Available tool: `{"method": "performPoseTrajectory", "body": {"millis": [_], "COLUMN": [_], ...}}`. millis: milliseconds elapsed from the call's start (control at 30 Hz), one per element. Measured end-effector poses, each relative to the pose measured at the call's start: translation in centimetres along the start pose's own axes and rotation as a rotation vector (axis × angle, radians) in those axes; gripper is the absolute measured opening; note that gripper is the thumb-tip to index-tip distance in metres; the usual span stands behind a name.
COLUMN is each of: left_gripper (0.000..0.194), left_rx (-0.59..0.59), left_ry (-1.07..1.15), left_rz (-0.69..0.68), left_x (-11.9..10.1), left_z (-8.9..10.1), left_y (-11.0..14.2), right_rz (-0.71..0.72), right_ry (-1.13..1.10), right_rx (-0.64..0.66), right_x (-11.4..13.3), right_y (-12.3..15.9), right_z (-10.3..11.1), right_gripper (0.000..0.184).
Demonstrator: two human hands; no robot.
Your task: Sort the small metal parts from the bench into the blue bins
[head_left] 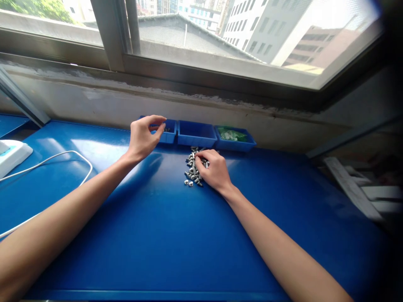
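A pile of small silver screws lies on the blue table in front of three blue trays. My right hand rests on the pile's right side, fingers curled in among the screws. My left hand is raised over the left tray, thumb and fingertips pinched together; whatever sits between them is too small to make out. The middle tray looks bare inside. The right tray holds green and white bits.
A white cable loops across the left of the table from a white device at the left edge. A wall and window sill run right behind the trays. Pale slats lie off the table's right side.
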State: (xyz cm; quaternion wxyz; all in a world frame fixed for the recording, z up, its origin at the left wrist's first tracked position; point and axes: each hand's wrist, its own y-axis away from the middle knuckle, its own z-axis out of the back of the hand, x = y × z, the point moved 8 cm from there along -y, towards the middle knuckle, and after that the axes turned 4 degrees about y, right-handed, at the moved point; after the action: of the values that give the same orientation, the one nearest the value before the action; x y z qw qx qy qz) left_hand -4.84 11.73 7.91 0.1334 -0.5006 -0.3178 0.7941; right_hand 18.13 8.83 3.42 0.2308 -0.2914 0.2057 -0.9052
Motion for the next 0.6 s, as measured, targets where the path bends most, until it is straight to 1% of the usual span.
{"method": "performPoseTrajectory", "body": {"millis": [67,167,233,300,367,433,533,600], "left_gripper": [0.022,0.02,0.021,0.026,0.036,0.048,0.066,0.072], "left_rx": [0.036,0.12,0.234,0.412,0.596,0.727,0.847,0.88], "left_ry": [-0.049,-0.138,-0.154,-0.151,-0.163,-0.197,-0.235,-0.244], "left_rz": [-0.086,-0.247,-0.34,-0.4,-0.429,-0.414,-0.362,-0.349], "left_x": [-0.4,-1.8,-2.6,-3.0,-2.9,-2.3,-1.2,-0.9], "left_z": [-0.3,-1.9,-3.6,-5.7,-7.7,-9.0,-10.0,-10.3], "left_y": [0.1,1.0,2.0,3.3,4.7,5.8,6.6,6.8], "right_rz": [0.003,-0.005,-0.027,-0.065,-0.112,-0.148,-0.166,-0.154], "right_ry": [-0.002,-0.007,0.007,0.037,0.063,0.075,0.116,0.172], "right_rx": [-0.001,-0.047,-0.107,-0.167,-0.217,-0.248,-0.23,-0.187], "right_x": [0.0,0.1,0.1,-0.1,-0.5,-0.9,-1.1,-0.9], "right_y": [0.0,0.0,0.1,0.1,0.2,0.3,0.3,0.3], "right_z": [0.0,0.4,1.1,1.7,2.2,2.5,2.1,1.5], "right_gripper": [0.014,0.015,0.015,0.016,0.018,0.02,0.027,0.031]}}
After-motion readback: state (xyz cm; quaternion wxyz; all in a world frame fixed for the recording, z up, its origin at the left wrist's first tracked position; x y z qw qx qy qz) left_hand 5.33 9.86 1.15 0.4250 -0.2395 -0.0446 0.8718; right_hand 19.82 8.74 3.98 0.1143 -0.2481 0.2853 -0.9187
